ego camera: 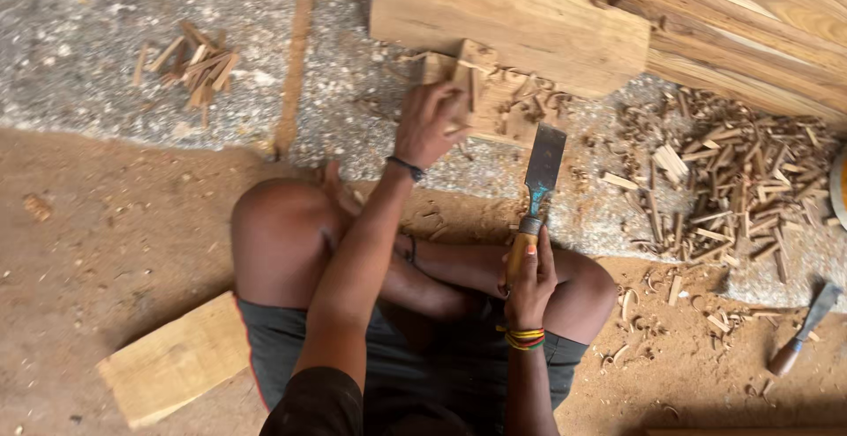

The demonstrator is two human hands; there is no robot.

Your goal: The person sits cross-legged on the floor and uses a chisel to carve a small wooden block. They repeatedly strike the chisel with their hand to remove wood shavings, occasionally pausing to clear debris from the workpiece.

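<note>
While clenched round the wooden handle of a broad chisel (pixel 535 196), right hand (pixel 530 284) upright above the crossed legs, thumb up, steel blade pointing away toward the workpiece, its tip just short of it. Banded at the wrist with striped bracelets (pixel 525 339), forearm rising straight from the lap. Left hand (pixel 429 123) stretched well forward, arm long and slightly bent, dark wristband (pixel 406 168) showing, fingers clenched on a small carved wood block (pixel 472 92). Block standing on the gravel floor, touching the face of a large sawn log (pixel 507 14) behind it. Curled shavings and split offcuts (pixel 732 180) heaped on the floor toward the right edge; a smaller pile of sticks (pixel 190 65) toward the upper left. Second chisel (pixel 801 330) lying on the dirt floor at the right edge, well apart. Flat plank (pixel 172 361) beside the left knee.
</note>
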